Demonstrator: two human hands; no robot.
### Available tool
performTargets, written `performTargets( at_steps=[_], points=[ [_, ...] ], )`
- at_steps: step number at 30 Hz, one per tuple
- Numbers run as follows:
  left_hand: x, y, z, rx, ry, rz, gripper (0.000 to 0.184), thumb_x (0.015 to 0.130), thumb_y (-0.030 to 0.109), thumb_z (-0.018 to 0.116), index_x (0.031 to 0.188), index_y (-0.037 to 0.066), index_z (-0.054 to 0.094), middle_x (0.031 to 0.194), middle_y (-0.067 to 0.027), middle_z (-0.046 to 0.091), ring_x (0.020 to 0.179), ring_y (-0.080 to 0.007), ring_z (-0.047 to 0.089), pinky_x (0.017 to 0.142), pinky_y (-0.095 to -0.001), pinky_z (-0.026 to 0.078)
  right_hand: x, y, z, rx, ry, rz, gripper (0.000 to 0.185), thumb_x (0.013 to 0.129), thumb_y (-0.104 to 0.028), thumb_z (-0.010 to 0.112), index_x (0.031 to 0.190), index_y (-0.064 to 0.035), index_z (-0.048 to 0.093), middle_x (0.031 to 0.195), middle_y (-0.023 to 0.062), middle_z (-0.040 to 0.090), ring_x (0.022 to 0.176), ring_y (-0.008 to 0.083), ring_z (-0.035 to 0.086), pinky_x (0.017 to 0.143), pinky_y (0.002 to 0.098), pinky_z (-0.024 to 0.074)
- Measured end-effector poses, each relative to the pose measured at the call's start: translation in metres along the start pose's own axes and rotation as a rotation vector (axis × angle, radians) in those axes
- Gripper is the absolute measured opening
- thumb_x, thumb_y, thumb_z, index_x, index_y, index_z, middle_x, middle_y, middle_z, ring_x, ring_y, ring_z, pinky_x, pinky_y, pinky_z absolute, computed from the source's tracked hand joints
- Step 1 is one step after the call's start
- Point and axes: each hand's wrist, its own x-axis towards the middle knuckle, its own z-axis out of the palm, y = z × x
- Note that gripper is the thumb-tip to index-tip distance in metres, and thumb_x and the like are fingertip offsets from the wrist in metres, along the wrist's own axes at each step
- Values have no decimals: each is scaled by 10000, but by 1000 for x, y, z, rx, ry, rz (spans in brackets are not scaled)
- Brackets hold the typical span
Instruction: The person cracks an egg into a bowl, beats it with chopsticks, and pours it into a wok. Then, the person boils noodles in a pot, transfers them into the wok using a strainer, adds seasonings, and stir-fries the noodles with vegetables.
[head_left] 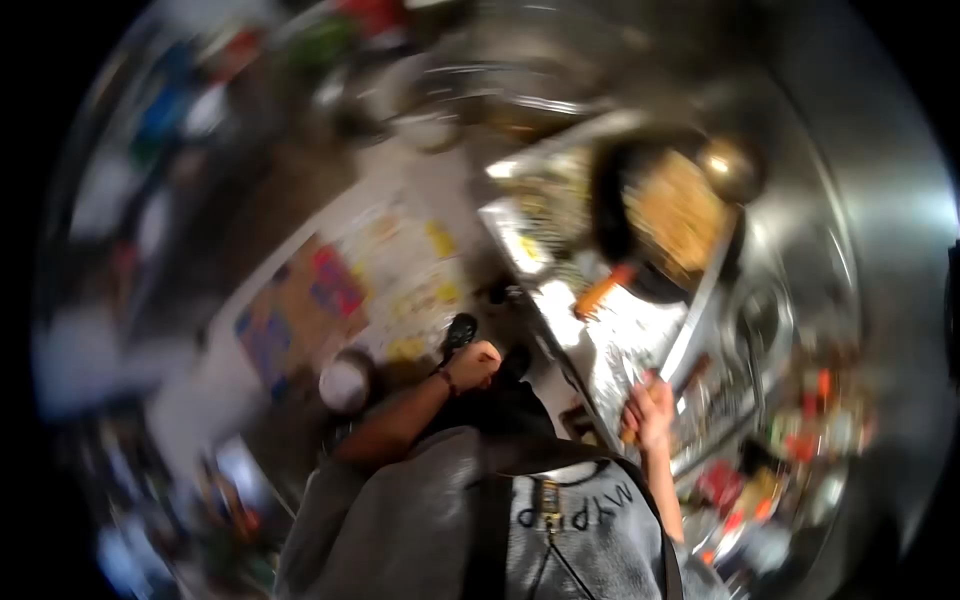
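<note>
My right hand (652, 410) is wrapped round the handle of a long metal ladle (697, 318). Its shaft runs up to a rounded, shiny head (730, 168) beside the wok. Tan food (678, 215), perhaps noodles or rice, fills much of the dark wok (612, 195); blur hides its kind. The wok's orange-brown handle (603, 292) points toward me, with no hand on it. My left hand (472, 365) is closed in a fist in front of my waist, a dark band on its wrist. Nothing shows in its fingers.
Below the wok lies a shiny metal stove surface (625, 345). A round metal fitting or bowl (757, 318) is right of it, above several blurred bottles or packets (800, 430). Flattened cardboard (300, 310) covers the floor at left, near a whitish round container (345, 382).
</note>
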Motion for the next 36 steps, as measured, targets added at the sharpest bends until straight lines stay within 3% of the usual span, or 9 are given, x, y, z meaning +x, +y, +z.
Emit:
performTargets(
  at_steps=[5,13,18,22,23,25,27,33,36],
  points=[
    [-78,-94,-66,181,509,119,74,826,105,526,810,71,589,627,-97,590,510,-193,585,469,-340,459,14,-18,102,-215,-698,45,244,826,39,492,999,-109,403,535,5,385,325,99,317,301,230,270],
    [-205,-174,-108,-872,1030,199,117,857,20,494,963,41,539,687,-44,539,511,-118,533,451,-272,469,-59,82,425,-1138,-1622,306,228,824,-19,572,995,-42,423,561,13,442,380,104,426,352,250,355],
    [-299,-300,-73,-1196,1495,104,179,861,101,542,1033,50,549,762,-51,598,601,-157,593,557,-306,519,-147,186,526,-1249,-1913,1027,228,829,-48,571,987,-49,407,535,31,418,365,106,396,353,251,336],
    [-435,-505,-16,-321,2042,-505,190,785,197,610,920,66,583,850,-78,612,740,-238,591,664,-388,496,-162,209,537,-1321,-1911,1185,239,832,-63,564,1008,-48,404,550,28,421,358,108,390,343,245,329],
    [-482,-551,-1,-110,2065,-762,197,761,224,631,880,71,593,870,-86,610,777,-260,584,690,-411,484,-159,212,537,-1429,-1943,1050,253,825,-70,571,1018,-44,409,566,36,433,378,122,414,362,265,350],
    [-537,-526,-10,-1593,2636,345,316,828,261,631,1006,11,554,920,-100,585,881,-238,544,798,-466,464,-147,211,541,-1637,-1993,762,283,813,-82,585,1038,-36,419,599,52,457,420,150,462,400,305,393],
    [-585,-506,-32,-2141,2721,531,450,836,282,642,1151,-11,511,1037,-152,565,932,-246,535,799,-516,475,-128,207,544,-1654,-2298,136,309,797,-94,594,1053,-35,431,636,79,479,490,204,512,471,348,426],
    [-598,-539,-40,-1814,2808,197,570,762,80,660,1168,-195,370,1215,-224,476,903,-310,557,704,-467,578,-160,224,553,-1807,-2393,-315,219,791,-145,597,970,-87,485,639,118,530,601,334,547,572,377,445],
    [-584,-529,-37,-1703,2752,519,527,755,-33,590,1228,-60,361,1123,-224,505,812,-349,585,628,-489,593,-189,268,539,-1739,-2473,-404,260,813,-147,578,1037,-105,453,657,145,570,628,363,587,578,430,462]
  ],
)
